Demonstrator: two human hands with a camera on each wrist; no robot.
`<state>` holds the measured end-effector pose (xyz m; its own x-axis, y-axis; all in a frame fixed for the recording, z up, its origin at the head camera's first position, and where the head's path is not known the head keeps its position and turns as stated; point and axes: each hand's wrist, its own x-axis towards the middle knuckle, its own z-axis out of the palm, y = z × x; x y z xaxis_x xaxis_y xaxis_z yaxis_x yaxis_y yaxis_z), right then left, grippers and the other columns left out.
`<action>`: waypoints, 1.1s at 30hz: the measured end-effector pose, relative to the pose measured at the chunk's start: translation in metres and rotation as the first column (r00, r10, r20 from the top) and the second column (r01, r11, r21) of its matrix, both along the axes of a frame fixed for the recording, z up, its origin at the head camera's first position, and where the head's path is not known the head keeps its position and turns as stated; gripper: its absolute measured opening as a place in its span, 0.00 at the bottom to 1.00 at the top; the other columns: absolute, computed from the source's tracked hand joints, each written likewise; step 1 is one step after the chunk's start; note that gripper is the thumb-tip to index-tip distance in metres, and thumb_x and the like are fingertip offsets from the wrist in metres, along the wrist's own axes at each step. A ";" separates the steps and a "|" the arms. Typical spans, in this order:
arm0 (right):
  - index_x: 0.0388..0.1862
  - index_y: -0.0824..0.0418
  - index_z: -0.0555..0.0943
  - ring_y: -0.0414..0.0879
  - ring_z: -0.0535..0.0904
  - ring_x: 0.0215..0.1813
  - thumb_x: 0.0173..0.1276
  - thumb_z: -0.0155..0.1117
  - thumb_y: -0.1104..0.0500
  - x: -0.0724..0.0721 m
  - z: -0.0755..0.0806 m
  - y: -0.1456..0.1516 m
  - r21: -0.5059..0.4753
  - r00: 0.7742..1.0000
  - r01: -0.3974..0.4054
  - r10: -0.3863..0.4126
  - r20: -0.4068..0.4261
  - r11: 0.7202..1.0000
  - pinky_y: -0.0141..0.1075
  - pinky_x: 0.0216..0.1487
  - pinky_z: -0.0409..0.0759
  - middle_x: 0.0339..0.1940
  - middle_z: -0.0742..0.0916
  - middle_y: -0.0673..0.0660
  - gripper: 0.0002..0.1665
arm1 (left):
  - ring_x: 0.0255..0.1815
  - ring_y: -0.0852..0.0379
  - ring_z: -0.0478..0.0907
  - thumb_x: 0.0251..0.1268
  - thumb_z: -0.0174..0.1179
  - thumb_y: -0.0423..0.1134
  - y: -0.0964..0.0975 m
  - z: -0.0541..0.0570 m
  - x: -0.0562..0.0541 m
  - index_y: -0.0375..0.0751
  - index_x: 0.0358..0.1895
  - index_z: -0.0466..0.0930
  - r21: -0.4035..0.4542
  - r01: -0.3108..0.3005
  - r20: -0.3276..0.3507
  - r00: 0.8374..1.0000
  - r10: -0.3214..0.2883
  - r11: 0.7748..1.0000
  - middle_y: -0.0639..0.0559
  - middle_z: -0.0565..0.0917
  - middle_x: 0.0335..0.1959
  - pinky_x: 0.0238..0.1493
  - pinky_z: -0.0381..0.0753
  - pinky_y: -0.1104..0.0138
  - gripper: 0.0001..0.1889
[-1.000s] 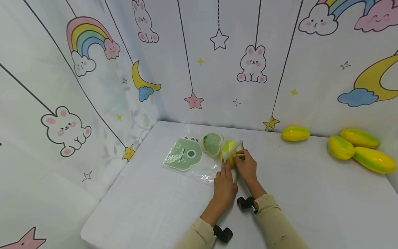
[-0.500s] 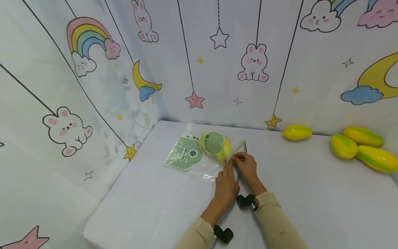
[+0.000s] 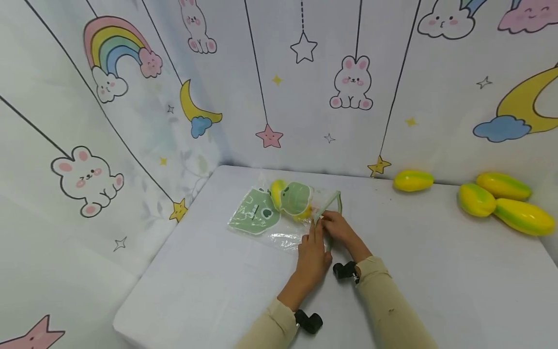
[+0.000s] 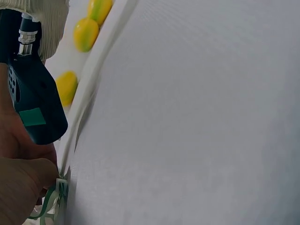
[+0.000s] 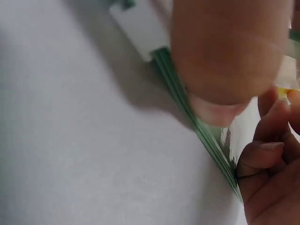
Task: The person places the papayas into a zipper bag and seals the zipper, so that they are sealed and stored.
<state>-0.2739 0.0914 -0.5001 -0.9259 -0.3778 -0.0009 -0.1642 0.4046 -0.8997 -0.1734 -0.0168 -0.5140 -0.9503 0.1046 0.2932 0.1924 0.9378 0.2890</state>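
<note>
A clear zip bag (image 3: 285, 242) with green dinosaur prints lies flat on the table. Inside it is a glossy yellow-green toy papaya (image 3: 277, 190), partly hidden behind a round green print. My left hand (image 3: 311, 257) pinches the green zip edge at the bag's right end, its fingers lying along the plastic. Close beside it, my right hand (image 3: 342, 230) grips the mouth of the bag, its fingertips hidden. In the right wrist view, the right thumb (image 5: 229, 61) covers part of the green zip strip (image 5: 206, 140), near a white slider (image 5: 140, 28).
Several more yellow-green papayas lie along the back of the white table (image 3: 209, 286): one alone (image 3: 413, 181), and a group (image 3: 477, 199) farther right. A curtain (image 3: 244, 97) printed with rabbits, stars and rainbows hangs behind the table.
The papaya has slid left inside the bag, behind the round green print. The right hand has followed left, closer to the left hand, which keeps its hold at the zip edge.
</note>
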 end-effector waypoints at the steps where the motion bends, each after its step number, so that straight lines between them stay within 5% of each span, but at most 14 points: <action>1: 0.51 0.73 0.81 0.42 0.73 0.29 0.69 0.49 0.69 -0.001 0.001 0.001 -0.003 1.000 -0.010 0.011 0.018 1.000 0.36 0.34 0.72 0.28 0.83 0.55 0.17 | 0.47 0.48 0.73 0.55 0.69 0.41 0.001 0.000 -0.001 0.36 0.76 0.50 0.011 0.009 0.005 1.000 -0.009 1.000 0.38 0.59 0.76 0.36 0.73 0.62 0.48; 5: 0.53 0.72 0.79 0.40 0.74 0.23 0.69 0.47 0.70 -0.002 0.004 0.009 0.013 1.000 0.007 -0.008 0.008 1.000 0.34 0.28 0.73 0.23 0.83 0.53 0.18 | 0.47 0.48 0.73 0.56 0.69 0.41 0.006 0.001 -0.004 0.36 0.76 0.49 0.018 0.030 -0.008 1.000 -0.030 0.999 0.40 0.58 0.77 0.35 0.73 0.63 0.48; 8: 0.52 0.67 0.81 0.42 0.77 0.22 0.71 0.47 0.69 0.002 0.008 0.018 0.008 0.991 0.125 -0.125 -0.056 0.992 0.33 0.27 0.75 0.25 0.87 0.58 0.18 | 0.46 0.48 0.74 0.55 0.69 0.42 0.008 0.003 -0.006 0.36 0.76 0.50 0.006 0.011 -0.026 1.000 -0.011 1.000 0.40 0.60 0.76 0.35 0.74 0.63 0.48; 16: 0.42 0.63 0.86 0.41 0.73 0.19 0.73 0.56 0.59 0.018 0.012 0.075 -0.031 0.895 0.361 -0.356 -0.270 0.932 0.32 0.20 0.72 0.23 0.84 0.57 0.13 | 0.48 0.47 0.74 0.53 0.70 0.41 0.004 0.000 -0.004 0.35 0.76 0.51 0.054 -0.016 -0.010 1.000 0.016 0.998 0.40 0.62 0.75 0.39 0.76 0.60 0.49; 21: 0.39 0.64 0.86 0.39 0.74 0.20 0.75 0.53 0.46 0.019 0.016 0.127 -0.015 0.805 0.532 -0.511 -0.299 0.847 0.31 0.19 0.71 0.23 0.84 0.59 0.24 | 0.49 0.46 0.73 0.54 0.69 0.40 0.000 -0.003 -0.003 0.35 0.76 0.50 0.084 -0.020 0.006 1.000 0.019 0.996 0.39 0.62 0.75 0.41 0.76 0.59 0.48; 24: 0.37 0.65 0.85 0.39 0.73 0.21 0.75 0.53 0.46 0.021 0.015 0.159 0.078 0.777 0.575 -0.514 -0.363 0.814 0.30 0.19 0.70 0.24 0.84 0.59 0.24 | 0.50 0.46 0.73 0.53 0.69 0.39 -0.002 -0.004 -0.003 0.34 0.76 0.50 0.104 -0.025 0.017 1.000 0.024 0.994 0.39 0.62 0.75 0.41 0.75 0.59 0.49; 29: 0.37 0.68 0.83 0.46 0.73 0.23 0.72 0.57 0.56 0.023 0.018 0.212 0.377 0.829 0.501 -0.307 -0.468 0.779 0.36 0.23 0.69 0.24 0.84 0.60 0.15 | 0.49 0.46 0.73 0.53 0.70 0.38 -0.003 -0.003 -0.001 0.31 0.75 0.49 0.137 -0.019 0.017 1.000 0.017 0.990 0.38 0.63 0.74 0.40 0.74 0.59 0.50; 33: 0.41 0.72 0.81 0.52 0.76 0.26 0.70 0.56 0.58 0.021 0.025 0.246 0.563 0.893 0.416 -0.205 -0.401 0.714 0.43 0.24 0.73 0.30 0.85 0.67 0.16 | 0.48 0.47 0.73 0.52 0.71 0.38 -0.004 -0.002 0.000 0.29 0.75 0.50 0.131 -0.018 0.002 1.000 0.018 0.991 0.38 0.63 0.74 0.39 0.74 0.61 0.50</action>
